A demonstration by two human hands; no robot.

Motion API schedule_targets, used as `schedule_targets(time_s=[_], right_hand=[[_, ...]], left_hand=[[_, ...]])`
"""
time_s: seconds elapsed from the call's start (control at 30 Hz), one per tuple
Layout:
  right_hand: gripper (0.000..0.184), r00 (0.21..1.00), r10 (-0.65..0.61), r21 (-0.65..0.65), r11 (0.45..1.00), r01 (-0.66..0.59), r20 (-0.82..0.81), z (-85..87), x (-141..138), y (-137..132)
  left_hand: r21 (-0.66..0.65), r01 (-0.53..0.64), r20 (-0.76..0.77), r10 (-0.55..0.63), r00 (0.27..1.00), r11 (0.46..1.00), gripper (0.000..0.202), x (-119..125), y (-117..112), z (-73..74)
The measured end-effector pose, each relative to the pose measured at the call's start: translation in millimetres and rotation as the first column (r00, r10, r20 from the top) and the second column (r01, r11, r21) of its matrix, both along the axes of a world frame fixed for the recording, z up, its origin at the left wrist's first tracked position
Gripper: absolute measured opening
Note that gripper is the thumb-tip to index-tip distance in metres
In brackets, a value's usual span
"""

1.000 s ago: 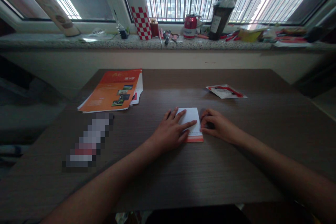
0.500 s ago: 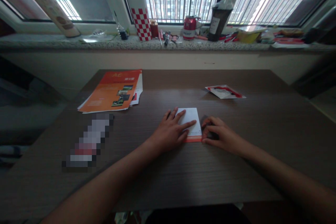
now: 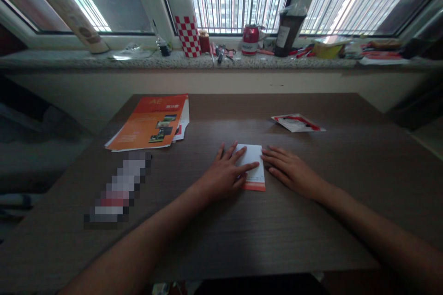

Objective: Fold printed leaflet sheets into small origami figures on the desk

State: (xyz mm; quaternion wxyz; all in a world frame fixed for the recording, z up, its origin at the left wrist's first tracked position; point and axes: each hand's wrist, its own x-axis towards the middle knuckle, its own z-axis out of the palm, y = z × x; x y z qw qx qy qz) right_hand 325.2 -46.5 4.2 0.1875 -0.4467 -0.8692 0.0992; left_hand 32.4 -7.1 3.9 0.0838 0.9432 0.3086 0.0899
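Note:
A white sheet of paper (image 3: 254, 153) with a red-orange strip along its near edge lies flat on the brown table (image 3: 214, 239). Fingers spread, my left hand (image 3: 228, 173) rests on the left part of the paper and covers some of it. My right hand (image 3: 289, 168) lies flat at the paper's right edge, fingers stretched out towards it, the fingertips touching or very close to that edge. Small print shows just above the red-orange strip.
An orange booklet (image 3: 152, 122) lies on loose sheets at the back left, with a pixelated object (image 3: 119, 189) nearer me. At the back right is a red and white packet (image 3: 298, 123). A checkered bottle (image 3: 188, 32), a red can (image 3: 249, 40) and a dark cup (image 3: 289, 32) line the windowsill.
My right hand has gone from curled fingers at the paper's near right corner to flat, stretched fingers further up its right edge. The left hand stays spread on the paper.

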Motion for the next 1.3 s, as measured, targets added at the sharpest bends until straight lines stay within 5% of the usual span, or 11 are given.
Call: schedule_targets(time_s=[0.33,0.6,0.93,1.3], right_hand=[[0.044,0.999,-0.003,0.018,1.0,0.002,0.041,0.9,-3,-2],[0.046,0.998,0.009,0.024,1.0,-0.011,0.062,-4.6,-4,9],[0.042,0.994,0.108,-0.041,0.993,-0.109,-0.02,7.3,-11,-14],[0.002,0.964,-0.121,-0.084,0.991,0.103,-0.235,5.2,-24,16]], left_hand=[[0.039,-0.001,0.021,0.0,1.0,0.999,0.043,-3,-2,12.5],[0.016,0.078,0.017,-0.078,0.997,0.997,0.041,-3,-1,8.3],[0.074,-0.007,-0.013,0.008,1.0,0.997,0.046,-1,-4,11.7],[0.012,0.034,-0.013,-0.034,0.999,0.999,0.044,0,-9,15.0]])
